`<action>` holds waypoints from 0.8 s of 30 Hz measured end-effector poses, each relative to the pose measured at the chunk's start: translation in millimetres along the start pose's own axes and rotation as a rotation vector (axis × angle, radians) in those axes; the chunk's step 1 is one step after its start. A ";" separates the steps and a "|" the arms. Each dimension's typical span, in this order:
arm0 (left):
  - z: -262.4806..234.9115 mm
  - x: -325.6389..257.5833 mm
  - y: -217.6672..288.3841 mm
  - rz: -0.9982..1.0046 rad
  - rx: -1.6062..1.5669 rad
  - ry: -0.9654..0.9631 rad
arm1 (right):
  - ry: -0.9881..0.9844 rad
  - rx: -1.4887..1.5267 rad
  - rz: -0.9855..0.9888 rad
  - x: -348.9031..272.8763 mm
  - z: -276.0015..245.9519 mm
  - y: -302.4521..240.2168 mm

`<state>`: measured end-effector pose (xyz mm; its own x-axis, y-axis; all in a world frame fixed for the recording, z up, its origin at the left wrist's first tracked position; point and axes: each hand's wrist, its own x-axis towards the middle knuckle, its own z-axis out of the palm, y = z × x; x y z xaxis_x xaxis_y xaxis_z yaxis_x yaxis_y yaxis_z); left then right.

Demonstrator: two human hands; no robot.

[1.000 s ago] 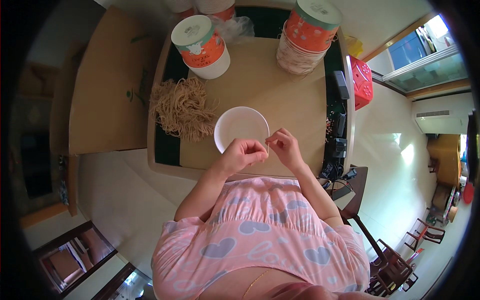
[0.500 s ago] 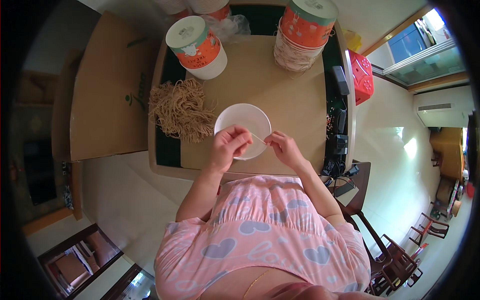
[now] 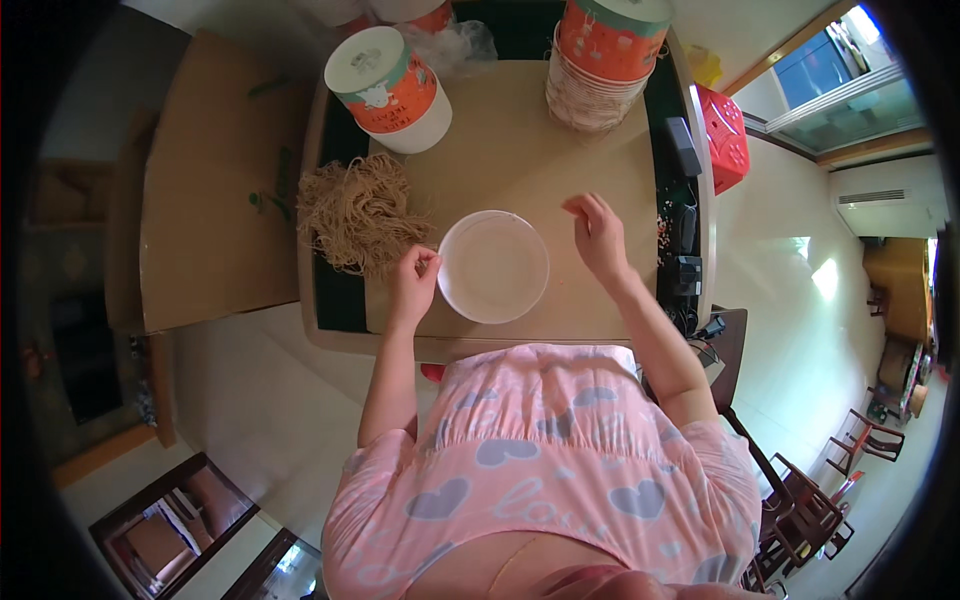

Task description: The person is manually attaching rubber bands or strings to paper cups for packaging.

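Observation:
A white round paper bucket [image 3: 494,268] stands in front of me, its open mouth facing up. My left hand [image 3: 412,285] is closed at its left rim, thumb and fingers pinching the edge. To the right of the bucket, my right hand [image 3: 602,238] is raised and apart from it, with fingers loosely stretched toward the left and nothing visible in them. A loose heap of tan twine [image 3: 362,215] lies just beyond my left hand.
Upside-down stacked orange, green and white buckets [image 3: 390,95] stand at the far left; another stack [image 3: 605,70], with cords hanging around it, is at the far right. Black adapters and cables [image 3: 684,275] line the table's right edge. A large cardboard box [image 3: 215,190] stands to the left.
My hands have moved apart: the left from over the bucket to its left rim, the right away to the right and farther forward. The thin cord between them no longer shows.

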<state>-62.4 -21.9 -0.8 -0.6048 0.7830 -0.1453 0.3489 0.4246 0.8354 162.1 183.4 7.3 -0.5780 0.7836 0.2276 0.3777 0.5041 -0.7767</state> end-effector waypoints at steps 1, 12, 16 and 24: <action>2.5 -4.2 -4.9 -0.069 -0.063 -0.005 | -0.005 -0.036 -0.030 -28.9 9.0 19.0; 10.8 -24.2 34.7 -0.236 -0.026 -0.260 | -0.102 -0.609 0.239 -139.0 9.2 97.6; 14.7 -30.9 18.5 0.023 0.103 -0.239 | -0.312 -0.479 0.049 -151.4 22.8 82.0; 31.5 -31.8 20.7 -0.105 0.065 -0.079 | -0.045 -0.648 0.265 -100.7 17.9 118.4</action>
<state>-13.4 -23.7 4.5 -0.5833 0.7647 -0.2739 0.3336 0.5330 0.7776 252.1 157.7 -118.0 -0.4307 0.9014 0.0432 0.8573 0.4236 -0.2926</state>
